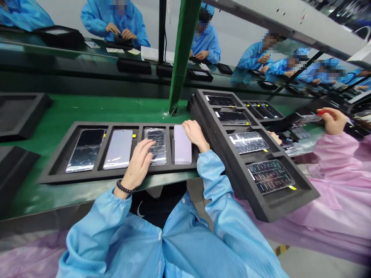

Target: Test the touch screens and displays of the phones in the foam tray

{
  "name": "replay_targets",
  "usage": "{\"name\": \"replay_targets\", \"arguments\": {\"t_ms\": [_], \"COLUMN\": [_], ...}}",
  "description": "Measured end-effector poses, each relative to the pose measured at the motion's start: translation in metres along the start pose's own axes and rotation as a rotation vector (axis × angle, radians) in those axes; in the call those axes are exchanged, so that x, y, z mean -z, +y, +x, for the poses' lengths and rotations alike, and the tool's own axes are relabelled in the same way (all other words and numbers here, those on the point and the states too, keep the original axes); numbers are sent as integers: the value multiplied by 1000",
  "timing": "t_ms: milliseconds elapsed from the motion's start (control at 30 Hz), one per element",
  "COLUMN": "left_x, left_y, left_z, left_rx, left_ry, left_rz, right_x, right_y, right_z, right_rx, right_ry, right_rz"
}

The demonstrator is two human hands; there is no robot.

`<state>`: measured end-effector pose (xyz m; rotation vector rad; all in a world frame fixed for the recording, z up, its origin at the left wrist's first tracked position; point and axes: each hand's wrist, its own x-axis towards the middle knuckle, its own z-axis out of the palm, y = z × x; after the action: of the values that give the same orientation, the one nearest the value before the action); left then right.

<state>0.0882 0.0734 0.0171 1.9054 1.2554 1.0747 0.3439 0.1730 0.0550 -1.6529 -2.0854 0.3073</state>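
A black foam tray [58, 178] lies before me with several phones in its compartments. My left hand [138, 161] is open, its fingers spread over a phone in clear wrap [159, 146] in the third compartment from the left. My right hand [194, 133] has its fingers curled over the upper right edge of a lilac-screened phone [180, 148] in the rightmost compartment; its thumb is hidden. To the left sit a dark-screened phone [85, 148] and a pale-screened phone [118, 148], each with a yellow tab.
Stacked foam trays [285, 206] holding phones stand at an angle to my right. Beyond them a co-worker's pink sleeve [333, 148] reaches in. A green post [183, 54] rises behind my tray. More foam trays [17, 114] lie at left. People in blue work across the line.
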Motion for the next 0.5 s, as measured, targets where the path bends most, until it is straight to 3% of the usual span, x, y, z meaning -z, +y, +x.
{"name": "replay_targets", "arguments": {"t_ms": [133, 267, 400, 500], "left_x": [-13, -17, -20, -21], "left_y": [6, 12, 30, 46], "left_z": [-7, -4, -20, -47], "left_rx": [89, 163, 278, 511], "left_ry": [-33, -88, -214, -352], "left_rz": [-237, -533, -775, -1146], "right_x": [30, 53, 50, 34], "right_y": [-25, -61, -94, -109], "right_z": [-12, -29, -52, -73], "right_rx": [121, 256, 272, 198], "right_ry": [15, 115, 129, 107], "right_rz": [109, 241, 452, 535]}}
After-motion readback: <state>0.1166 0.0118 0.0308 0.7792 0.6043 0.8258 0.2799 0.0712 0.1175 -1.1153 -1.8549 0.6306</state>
